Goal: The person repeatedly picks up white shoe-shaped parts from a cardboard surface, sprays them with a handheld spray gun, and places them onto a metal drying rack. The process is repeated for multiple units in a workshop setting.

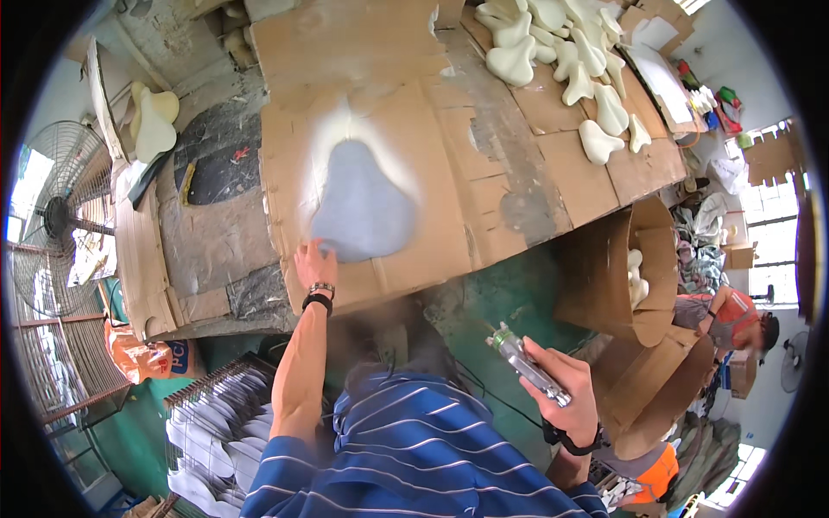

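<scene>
A grey, saddle-shaped sheet (363,203) lies flat on the cardboard-covered table, its narrow end away from me. Pale, hazy residue on the cardboard surrounds its upper part. At the sheet's near left corner, my left hand (313,263) is closed on the edge with curled fingers. My right hand (566,393) is wrapped round a silver spray gun (528,366) with a green-ringed front end. It is held off the table, to the right of my body, its front end pointing up and left.
Cream foam saddle pads (574,69) are heaped at the table's far right. A large cardboard drum (596,276) stands beside the table. White saddle-shaped pieces (220,440) fill a wire rack at lower left. A fan (59,216) stands left. Another person (738,324) is at far right.
</scene>
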`<state>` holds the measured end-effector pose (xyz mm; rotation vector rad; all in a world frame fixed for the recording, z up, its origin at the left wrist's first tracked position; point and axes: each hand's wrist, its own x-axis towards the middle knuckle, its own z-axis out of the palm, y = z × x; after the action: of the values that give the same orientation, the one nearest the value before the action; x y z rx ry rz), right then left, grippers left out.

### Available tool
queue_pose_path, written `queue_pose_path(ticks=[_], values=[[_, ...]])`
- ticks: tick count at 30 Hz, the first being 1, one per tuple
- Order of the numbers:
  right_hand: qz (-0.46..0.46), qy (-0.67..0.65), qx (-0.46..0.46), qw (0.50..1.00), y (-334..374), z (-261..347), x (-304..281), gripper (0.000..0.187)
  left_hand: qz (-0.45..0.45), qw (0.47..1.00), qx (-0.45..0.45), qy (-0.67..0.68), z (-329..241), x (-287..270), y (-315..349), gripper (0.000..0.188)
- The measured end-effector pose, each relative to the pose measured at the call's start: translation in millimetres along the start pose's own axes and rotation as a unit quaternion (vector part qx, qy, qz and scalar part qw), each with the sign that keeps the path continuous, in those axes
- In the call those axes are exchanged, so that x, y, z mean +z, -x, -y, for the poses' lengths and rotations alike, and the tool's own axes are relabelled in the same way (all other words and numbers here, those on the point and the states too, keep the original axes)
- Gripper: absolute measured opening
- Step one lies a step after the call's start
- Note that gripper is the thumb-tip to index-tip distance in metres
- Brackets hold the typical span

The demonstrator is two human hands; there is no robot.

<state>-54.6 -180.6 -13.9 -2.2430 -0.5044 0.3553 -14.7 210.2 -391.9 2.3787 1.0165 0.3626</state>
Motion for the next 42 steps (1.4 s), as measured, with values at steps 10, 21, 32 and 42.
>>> queue_pose_path(ticks=[10,21,32,42], values=[[-0.058,-0.011,0.009,0.998,-5,5,-1,0.053,0.013,0.998,0.028,-0.056,1,-5,-6,0.035],[-0.068,-0.052,0.02,0.996,-4,14,19,0.054,0.123,0.617,-0.373,0.681,-24,24,-52,0.026],[-0.005,-0.057,-0.008,0.998,-18,24,54,0.047,0.062,0.493,-0.065,0.865,-146,-215,-58,0.043],[0.227,-0.017,-0.129,0.965,-44,88,117,0.048,-0.229,0.471,0.046,0.851,-13,-375,102,0.069]])
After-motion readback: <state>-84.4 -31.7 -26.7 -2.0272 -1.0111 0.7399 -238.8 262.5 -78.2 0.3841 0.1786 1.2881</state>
